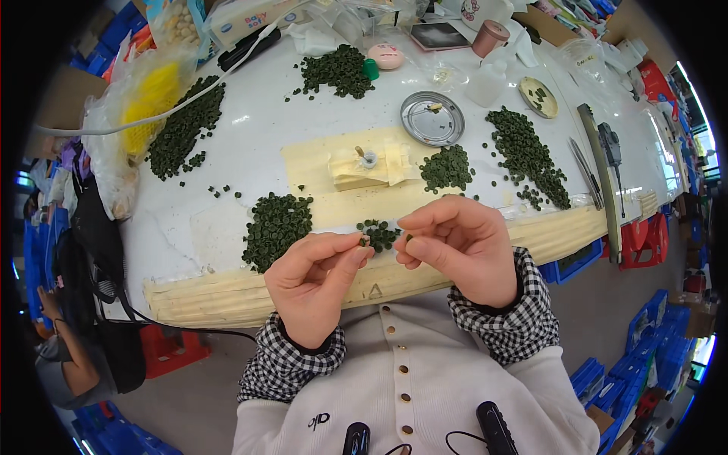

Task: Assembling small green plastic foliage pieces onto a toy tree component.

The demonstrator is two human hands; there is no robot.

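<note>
My left hand point(315, 277) pinches a tiny dark green round piece point(363, 241) between thumb and forefinger. Just to its right, my right hand point(462, 246) has thumb and forefinger closed on another small dark piece point(409, 237). Both hands hover over the table's front edge, a short gap between them. Beyond the fingertips lies a small cluster of green round pieces point(379, 234). A larger pile of the same pieces point(278, 227) is beside my left hand. Farther back, a taped block point(356, 173) carries a small metal peg fixture point(368, 158).
More green piles lie at the back point(339, 70), far left point(186, 125), middle right point(447, 168) and right point(527, 155). A round metal tin point(432, 119) stands behind the block. Tweezers point(585, 171) and a screwdriver point(611, 148) rest at right. A white cable point(189, 95) crosses the left side.
</note>
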